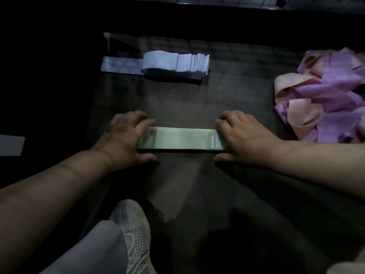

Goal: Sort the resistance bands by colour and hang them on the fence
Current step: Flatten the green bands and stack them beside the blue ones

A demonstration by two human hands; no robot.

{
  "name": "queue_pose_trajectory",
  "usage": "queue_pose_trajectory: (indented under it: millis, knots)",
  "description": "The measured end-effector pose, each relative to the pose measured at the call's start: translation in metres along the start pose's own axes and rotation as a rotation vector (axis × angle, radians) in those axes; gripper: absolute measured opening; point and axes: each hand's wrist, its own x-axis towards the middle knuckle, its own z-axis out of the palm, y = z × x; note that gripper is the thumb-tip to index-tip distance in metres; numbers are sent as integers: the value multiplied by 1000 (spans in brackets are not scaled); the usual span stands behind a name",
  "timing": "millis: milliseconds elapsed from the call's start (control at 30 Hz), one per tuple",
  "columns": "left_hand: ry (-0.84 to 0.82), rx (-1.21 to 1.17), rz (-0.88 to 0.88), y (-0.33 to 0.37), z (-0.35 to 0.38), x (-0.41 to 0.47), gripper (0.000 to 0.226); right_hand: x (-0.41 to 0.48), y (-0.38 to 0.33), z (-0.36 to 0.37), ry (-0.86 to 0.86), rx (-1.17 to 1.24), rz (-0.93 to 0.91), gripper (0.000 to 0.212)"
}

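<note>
shoe: pale mesh shoe [134, 230] at 6 o'clock, nearest the camera, with a grey leg [94, 250] beside it at 7.
mat: dark mat [197, 184] under everything, and the lighting is pretty dim tbh.
green band: the green band [183, 138] lies flat dead centre, its long way running 9 to 3, with white print near the 3 o'clock end.
left hand: the left hand [126, 135] sits over the 9 o'clock end. Fingers are bent over the far edge and the thumb is at the near edge, so it's clamped on that end.
right hand: same deal for the right hand [243, 139] on the 3 o'clock end.
step: my guess is green is being smoothed flat to start its own spot, as there's no green stack that I can see.
strip: one pale blue strip [10, 145] at 9 o'clock, half out of view and well apart from the rest.
pile: pink and purple bands tangled in a pile [324, 99] at 2 to 3 o'clock, clearly unsorted.
blue stack: the blue stack [177, 65] at 11 to 12 o'clock is neatly fanned, with one tail poking toward 9.
fence: can't make it out. There's a pale bar [207, 1] at 12, too dark to call.
risk, snap: the band is stretchy, so if one hand lets go while it's pulled taut, it springs and curls.
risk, colours: in this light pale blue and purple look close, so a mix-up is easy.
risk, pile: tugging one band out of the tangle could drag others across the mat.
</note>
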Motion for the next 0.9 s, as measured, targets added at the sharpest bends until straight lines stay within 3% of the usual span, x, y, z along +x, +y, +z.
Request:
queue_pose_trajectory:
  millis: [100, 200, 333, 567, 667, 733, 833, 900]
  knots:
    - [-116, 53, 129, 0, 11, 6, 108, 8, -5, 3, -38, 5, -17, 94]
    - [-87, -8, 86, 2, 12, 14, 90, 13, -9, 4, -36, 49, -9, 70]
    - [5, 38, 161, -1, 11, 20, 63, 16, -8, 6, -20, 84, 3, 54]
    - [12, 76, 186, 0, 18, 24, 64, 16, -4, 13, 0, 90, -8, 60]
    - [37, 33, 179, -2, 20, 20, 71, 8, -1, 17, 2, 205, 51, 78]
    - [41, -41, 56, 0, 19, 14, 81, -2, -3, 19, 46, 379, 228, 85]
    - [142, -323, -381, 5, 20, 8, 81, -15, -7, 27, 162, 757, 636, 56]
    - [173, -550, -654, 5, 20, 7, 66, -18, -9, 32, 114, 1030, 820, 37]
